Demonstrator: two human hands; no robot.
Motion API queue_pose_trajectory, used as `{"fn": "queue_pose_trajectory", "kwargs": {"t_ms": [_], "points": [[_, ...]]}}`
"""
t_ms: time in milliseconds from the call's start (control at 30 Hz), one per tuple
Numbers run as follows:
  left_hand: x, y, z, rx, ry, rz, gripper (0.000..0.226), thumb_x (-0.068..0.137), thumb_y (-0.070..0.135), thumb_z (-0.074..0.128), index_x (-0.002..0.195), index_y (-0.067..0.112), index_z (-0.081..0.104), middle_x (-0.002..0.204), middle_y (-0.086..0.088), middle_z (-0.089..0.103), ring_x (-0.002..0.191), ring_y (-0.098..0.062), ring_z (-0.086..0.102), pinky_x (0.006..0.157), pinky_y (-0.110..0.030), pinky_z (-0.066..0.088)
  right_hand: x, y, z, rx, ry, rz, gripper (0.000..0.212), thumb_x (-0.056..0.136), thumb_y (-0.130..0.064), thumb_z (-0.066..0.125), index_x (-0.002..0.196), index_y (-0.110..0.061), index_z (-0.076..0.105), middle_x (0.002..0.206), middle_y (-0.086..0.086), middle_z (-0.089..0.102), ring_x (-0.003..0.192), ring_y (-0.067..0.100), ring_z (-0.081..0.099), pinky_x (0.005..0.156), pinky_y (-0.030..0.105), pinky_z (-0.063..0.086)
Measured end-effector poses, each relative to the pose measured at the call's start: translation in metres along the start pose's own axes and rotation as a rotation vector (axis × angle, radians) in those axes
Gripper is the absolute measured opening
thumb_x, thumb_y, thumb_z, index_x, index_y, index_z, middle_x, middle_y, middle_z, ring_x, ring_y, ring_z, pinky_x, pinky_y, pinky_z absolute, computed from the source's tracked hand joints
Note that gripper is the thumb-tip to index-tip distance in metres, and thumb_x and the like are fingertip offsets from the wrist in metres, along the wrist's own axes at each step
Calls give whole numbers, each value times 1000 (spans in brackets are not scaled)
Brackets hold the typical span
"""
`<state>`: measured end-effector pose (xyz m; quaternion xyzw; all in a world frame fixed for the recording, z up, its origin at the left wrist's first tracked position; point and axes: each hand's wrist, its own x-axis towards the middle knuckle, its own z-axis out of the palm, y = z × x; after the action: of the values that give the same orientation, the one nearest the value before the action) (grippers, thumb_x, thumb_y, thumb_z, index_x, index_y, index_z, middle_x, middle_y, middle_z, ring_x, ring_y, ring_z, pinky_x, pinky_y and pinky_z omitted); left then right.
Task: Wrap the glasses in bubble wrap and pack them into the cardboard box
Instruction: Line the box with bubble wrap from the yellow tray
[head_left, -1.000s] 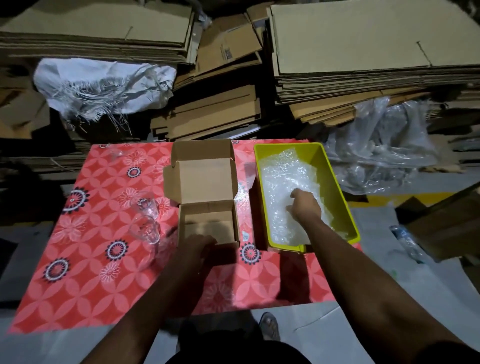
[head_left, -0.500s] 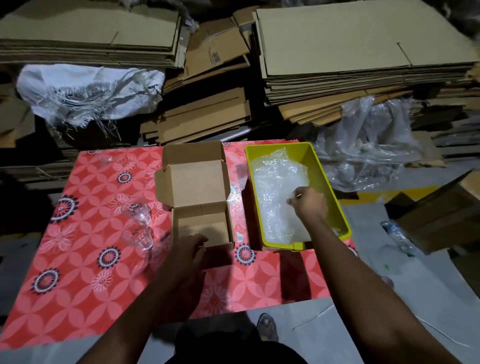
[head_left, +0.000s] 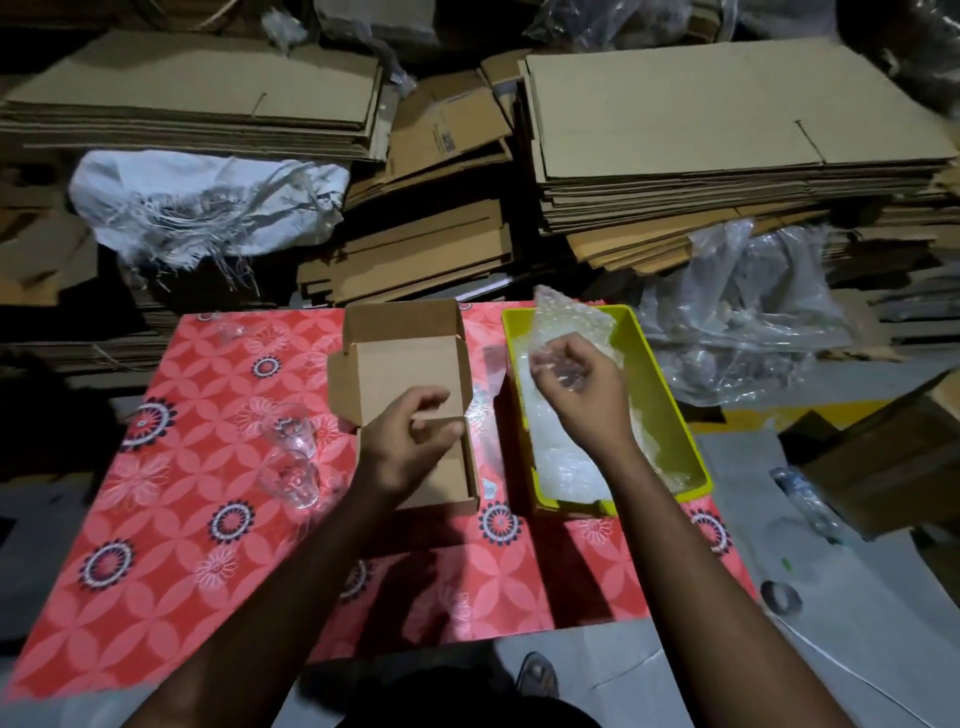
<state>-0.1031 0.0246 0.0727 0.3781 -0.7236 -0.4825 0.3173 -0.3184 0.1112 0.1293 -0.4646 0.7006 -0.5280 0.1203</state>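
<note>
Two tall stacks of flattened brown cardboard sheets (head_left: 727, 135) fill the back of our view, with a frayed white woven sack (head_left: 208, 202) lying at the left between them and the table and crumpled clear plastic bags (head_left: 748, 312) heaped at the right. Nearer us lies the red floral-patterned tablecloth (head_left: 171, 519), which carries everything we work with.

On it, the yellow rectangular plastic tub (head_left: 670, 415) holds sheets of clear bubble wrap (head_left: 561, 467). Half a second ago our right hand (head_left: 582, 389) pressed down into that pile; now it has risen above the tub, fingers pinching one bubble wrap sheet (head_left: 566, 317) that stands up past the far rim.

Just left of the tub sits the small open brown cardboard box (head_left: 400, 353), lid flaps upright. Our left hand (head_left: 410, 441), earlier at the box's near edge, now hovers over its cavity and hides part of it, fingers loosely curled, holding nothing.

Left of the box, two clear drinking glasses (head_left: 291, 452) stand unwrapped on the cloth, touching or nearly so.
</note>
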Motion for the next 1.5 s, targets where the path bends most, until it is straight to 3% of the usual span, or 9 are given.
{"fn": "queue_pose_trajectory", "kwargs": {"t_ms": [200,333,467,633,800,1000,1233,1367,1500], "points": [[27,51,-22,-73,-98,74,120,63,25,96,155,38,19,162,11,27,146,-2,28,114,-39,35,25,-66,14,-107,-429,-263,17,84,-18,66,95,-24,77,90,-7,75,87,7,69,76,32,55],[33,67,-43,17,-35,148,83,74,19,87,136,53,44,149,15,43,138,-8,42,112,-39,42,57,-102,5,55,-718,-195,20,90,-8,72,110,-9,71,88,14,74,69,20,71,60,34,55],[32,73,-54,-267,-84,89,21,90,8,70,109,18,66,106,-3,74,103,-23,70,92,-45,57,85,-113,13,238,-640,-96,39,82,-5,79,118,-10,63,98,30,67,73,29,59,60,37,50],[32,82,-63,-490,111,-44,33,95,4,63,126,1,55,91,-7,76,68,-19,70,55,-25,52,81,-103,32,733,-670,287,55,86,-48,62,126,-10,57,81,-1,75,74,14,64,71,27,50],[38,82,-83,-708,165,-76,29,92,3,64,121,8,60,90,-5,75,80,-19,69,71,-32,58,40,-82,46,542,-871,181,33,83,-32,77,112,-18,67,105,4,76,99,20,71,87,29,52],[45,92,-106,-647,154,-107,15,93,15,68,106,8,67,85,-5,73,72,-25,59,62,-37,45,37,-95,58,549,-640,120,9,93,-5,66,99,-10,70,82,15,67,66,26,63,54,25,53],[26,64,-96,-438,63,-117,12,91,16,69,99,18,77,90,-12,72,83,-27,65,78,-42,53,23,-78,60,506,-658,206,19,95,-9,65,114,-8,67,81,2,71,63,12,63,55,25,53],[12,67,-90,-479,-60,-145,33,86,13,71,119,17,65,98,-13,75,76,-21,71,62,-31,58,25,-72,62,570,-512,130,18,94,-3,65,107,-14,71,91,12,73,77,25,64,63,33,57],[10,68,-83,-402,42,-126,32,86,0,71,113,15,63,86,-6,77,66,-14,70,54,-25,55,27,-70,53,528,-660,170,43,90,-6,71,129,-20,59,99,7,74,85,24,72,66,33,56]]}}
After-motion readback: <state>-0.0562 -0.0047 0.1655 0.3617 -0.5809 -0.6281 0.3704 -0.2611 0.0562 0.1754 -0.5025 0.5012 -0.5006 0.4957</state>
